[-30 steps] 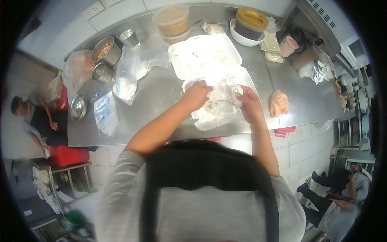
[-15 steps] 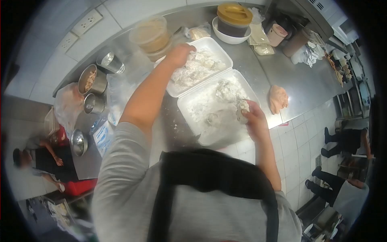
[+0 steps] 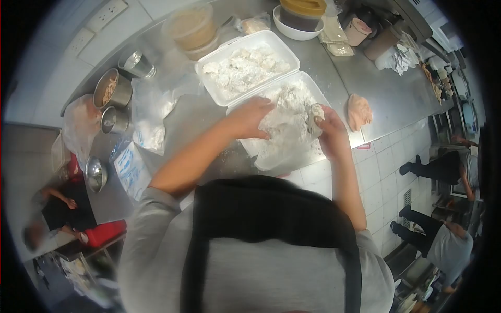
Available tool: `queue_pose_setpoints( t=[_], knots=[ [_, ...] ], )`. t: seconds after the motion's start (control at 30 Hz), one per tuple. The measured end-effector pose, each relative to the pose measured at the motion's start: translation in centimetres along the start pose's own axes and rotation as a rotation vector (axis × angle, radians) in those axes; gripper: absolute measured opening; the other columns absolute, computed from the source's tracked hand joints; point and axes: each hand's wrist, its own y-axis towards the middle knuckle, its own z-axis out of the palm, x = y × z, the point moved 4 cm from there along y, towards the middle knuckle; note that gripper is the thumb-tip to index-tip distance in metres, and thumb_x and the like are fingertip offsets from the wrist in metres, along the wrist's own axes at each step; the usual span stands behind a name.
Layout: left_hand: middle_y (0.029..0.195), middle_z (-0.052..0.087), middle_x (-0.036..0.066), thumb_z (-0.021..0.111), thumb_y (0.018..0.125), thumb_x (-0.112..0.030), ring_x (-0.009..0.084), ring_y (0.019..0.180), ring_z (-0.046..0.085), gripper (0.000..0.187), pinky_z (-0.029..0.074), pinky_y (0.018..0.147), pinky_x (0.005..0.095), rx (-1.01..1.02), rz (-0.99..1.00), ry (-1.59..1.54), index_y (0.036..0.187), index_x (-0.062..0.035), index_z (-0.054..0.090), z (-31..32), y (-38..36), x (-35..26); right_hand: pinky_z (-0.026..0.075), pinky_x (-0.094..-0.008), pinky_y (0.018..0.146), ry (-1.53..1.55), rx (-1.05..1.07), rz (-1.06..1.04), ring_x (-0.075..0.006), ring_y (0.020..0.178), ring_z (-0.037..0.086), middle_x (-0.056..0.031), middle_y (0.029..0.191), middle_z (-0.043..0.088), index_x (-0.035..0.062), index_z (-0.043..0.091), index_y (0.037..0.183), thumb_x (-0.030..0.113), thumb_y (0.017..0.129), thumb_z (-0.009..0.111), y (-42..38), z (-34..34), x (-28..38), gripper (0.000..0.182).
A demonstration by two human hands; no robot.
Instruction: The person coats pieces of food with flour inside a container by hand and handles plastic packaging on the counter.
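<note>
A white foam clamshell box (image 3: 305, 76) lies unfolded on the steel counter, with white flour (image 3: 284, 138) across its near half. Flour-coated pieces (image 3: 248, 65) fill the far half, and a floured clump (image 3: 295, 96) sits in the near half. My left hand (image 3: 253, 119) reaches over the near half's left side, thumb and fingers apart, fingertips at the flour. At the right rim, my right hand (image 3: 334, 133) pinches a flour-coated piece (image 3: 316, 112); the coating hides what it is. A raw pale-pink piece of meat (image 3: 359, 112) rests on the counter to the right.
Stacked plastic tubs (image 3: 190, 28) and a white bowl (image 3: 297, 31) with a yellow-lidded container stand behind the box. Metal pots (image 3: 119, 94), plastic bags (image 3: 148, 104) and a steel bowl (image 3: 96, 173) are at left. A co-worker (image 3: 65, 206) is at left; two people (image 3: 449, 245) are at right.
My left hand has come from the far half of the box to the near half. My right hand still holds the floured piece near the right rim. The whole view has shifted slightly.
</note>
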Motion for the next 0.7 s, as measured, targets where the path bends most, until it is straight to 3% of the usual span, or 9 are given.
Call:
queue_pose_setpoints(
  t=[0.13, 0.23, 0.33, 0.43, 0.53, 0.7],
  knots=[
    [0.128, 0.049, 0.015, 0.069, 0.07, -0.011, 0.0312, 0.122, 0.042, 0.055, 0.035, 0.102, 0.0379, 0.054, -0.023, -0.108, 0.122, -0.0046, 0.052, 1.4, -0.1, -2.0, 0.046, -0.0265, 0.083, -0.015, 0.035, -0.012, -0.016, 0.101, 0.055, -0.0094, 0.114, 0.054, 0.0, 0.046, 0.119, -0.003, 0.084, 0.054, -0.8, 1.0, 0.3, 0.036],
    [0.13, 0.047, 0.013, 0.061, 0.068, -0.001, 0.0299, 0.122, 0.041, 0.057, 0.035, 0.103, 0.0371, 0.167, 0.082, -0.047, 0.123, -0.004, 0.05, 0.8, 0.5, -2.4, 0.046, -0.027, 0.083, -0.028, 0.027, -0.02, -0.0162, 0.101, 0.055, -0.0097, 0.113, 0.055, -0.0001, 0.047, 0.119, -0.003, 0.084, 0.054, -1.8, 1.1, 0.3, 0.036],
    [0.13, 0.048, 0.012, 0.055, 0.066, 0.005, 0.0283, 0.123, 0.041, 0.058, 0.036, 0.102, 0.0364, 0.131, 0.276, 0.037, 0.124, -0.004, 0.05, 2.3, 1.6, -1.8, 0.046, -0.0278, 0.084, -0.039, 0.023, -0.002, -0.0166, 0.102, 0.055, -0.0102, 0.113, 0.056, -0.0003, 0.047, 0.119, -0.004, 0.084, 0.054, -2.3, 0.6, -0.4, 0.036],
    [0.131, 0.046, 0.013, 0.056, 0.069, 0.002, 0.0283, 0.124, 0.04, 0.056, 0.037, 0.102, 0.0367, 0.162, 0.28, 0.071, 0.124, -0.0036, 0.05, 2.1, 1.5, -1.4, 0.046, -0.028, 0.084, -0.047, 0.04, 0.013, -0.0167, 0.101, 0.055, -0.0105, 0.113, 0.055, -0.0005, 0.047, 0.119, -0.004, 0.084, 0.053, -2.6, -0.1, -1.1, 0.036],
    [0.134, 0.044, 0.014, 0.06, 0.071, -0.003, 0.0294, 0.125, 0.039, 0.057, 0.036, 0.102, 0.0373, 0.381, 0.057, 0.037, 0.127, -0.009, 0.05, 0.2, -0.7, -1.2, 0.045, -0.0277, 0.083, -0.051, 0.037, 0.016, -0.0165, 0.101, 0.055, -0.0104, 0.113, 0.055, -0.0005, 0.047, 0.119, -0.004, 0.083, 0.053, -3.4, -0.4, -1.1, 0.036],
    [0.131, 0.045, 0.014, 0.068, 0.074, -0.016, 0.0319, 0.121, 0.041, 0.053, 0.037, 0.099, 0.0384, 0.092, 0.038, 0.16, 0.124, -0.0202, 0.053, 1.0, -2.3, -2.4, 0.047, -0.0308, 0.077, -0.11, -0.016, -0.007, -0.0197, 0.094, 0.057, -0.0107, 0.107, 0.057, 0.0015, 0.046, 0.119, 0.002, 0.083, 0.054, -4.1, -0.6, -1.1, 0.037]
  ],
)
